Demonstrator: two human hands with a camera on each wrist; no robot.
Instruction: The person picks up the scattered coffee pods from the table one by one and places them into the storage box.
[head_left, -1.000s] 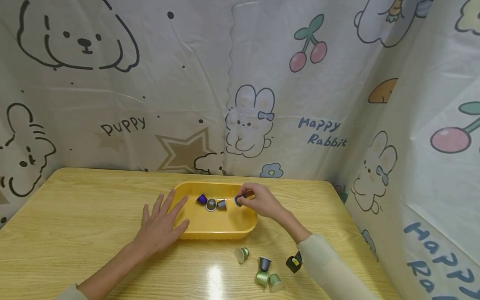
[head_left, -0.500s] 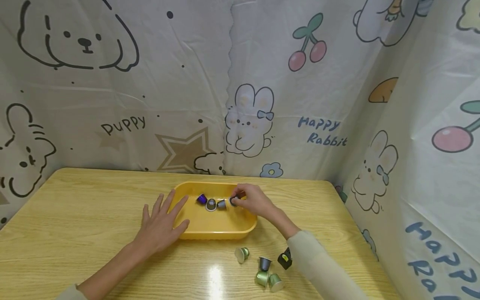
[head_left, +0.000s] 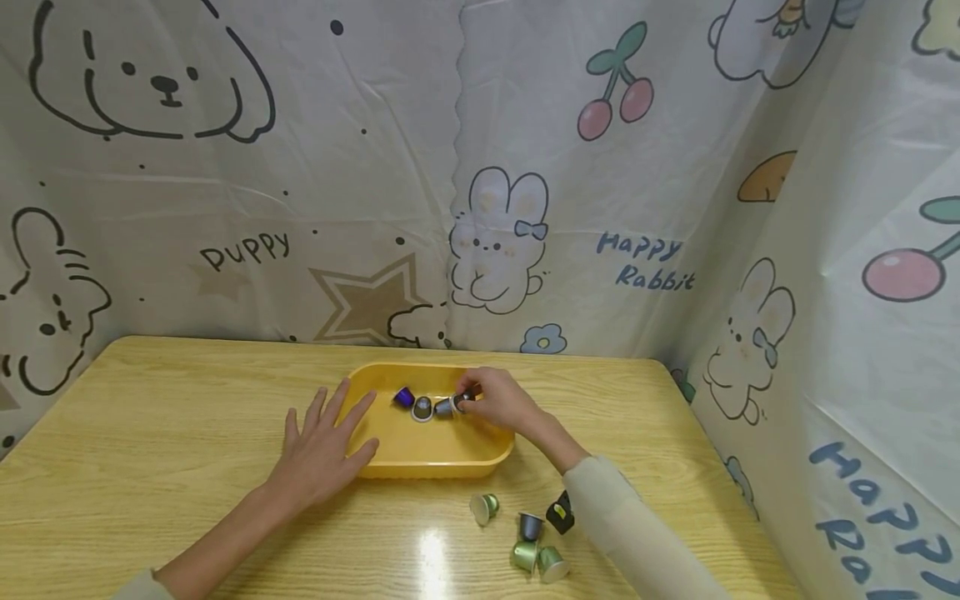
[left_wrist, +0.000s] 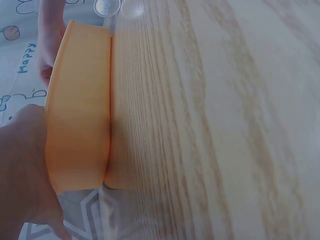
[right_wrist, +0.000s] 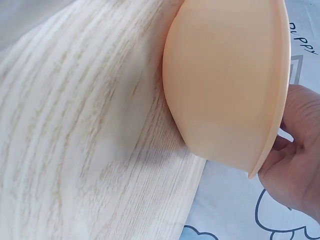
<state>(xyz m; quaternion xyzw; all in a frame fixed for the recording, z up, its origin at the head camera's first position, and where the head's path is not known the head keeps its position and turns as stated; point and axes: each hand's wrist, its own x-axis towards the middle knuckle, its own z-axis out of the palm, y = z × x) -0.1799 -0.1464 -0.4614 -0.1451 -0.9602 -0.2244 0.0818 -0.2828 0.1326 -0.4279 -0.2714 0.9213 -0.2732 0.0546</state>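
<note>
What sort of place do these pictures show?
Probably a makeshift tabletop workspace: off-white cartoon-printed sheeting hangs behind a flat yellowish wood-grain table bearing a yellow round-cornered plastic tray.

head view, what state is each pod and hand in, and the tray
Yellow tray, upright
Left hand, spread at the tray's left edge
Right hand, pinching grip on a dark pod
Purple pod, tipped, in the tray
Silver-rimmed pod, in the tray, tilt unclear
Inner grey pod, on its side
Outer grey pod, outside the tray
Three green pods, outside the tray
</note>
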